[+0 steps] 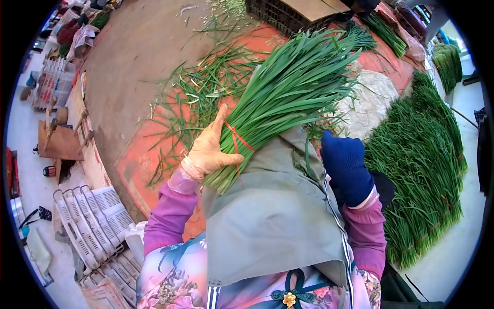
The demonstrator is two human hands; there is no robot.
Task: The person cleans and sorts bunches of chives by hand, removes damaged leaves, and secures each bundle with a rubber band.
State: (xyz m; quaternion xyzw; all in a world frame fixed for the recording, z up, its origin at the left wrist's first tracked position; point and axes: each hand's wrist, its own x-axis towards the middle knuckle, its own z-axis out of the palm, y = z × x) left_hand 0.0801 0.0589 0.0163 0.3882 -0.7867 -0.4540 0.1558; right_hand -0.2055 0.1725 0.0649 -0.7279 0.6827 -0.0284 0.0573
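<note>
My left hand point(207, 150), in a tan rubber glove, grips a bundle of garlic chives point(293, 85) near its cut ends. A red band point(237, 138) is wrapped around the stems just beside my fingers. The bundle lies slanted over the grey apron point(278, 221) on my lap, its leaf tips pointing up and right. My right hand point(347, 167), in a dark blue knit glove, is apart from the bundle, to its lower right. Its fingers are curled in, and whatever may be inside them is hidden.
A large pile of banded chive bundles point(419, 175) lies at the right beside a pale sack point(368, 100). Loose leaves point(211, 85) litter the red sheet point(149, 139). A black crate point(283, 18) stands ahead; white plastic baskets point(95, 221) and a wooden stool point(59, 141) are at left.
</note>
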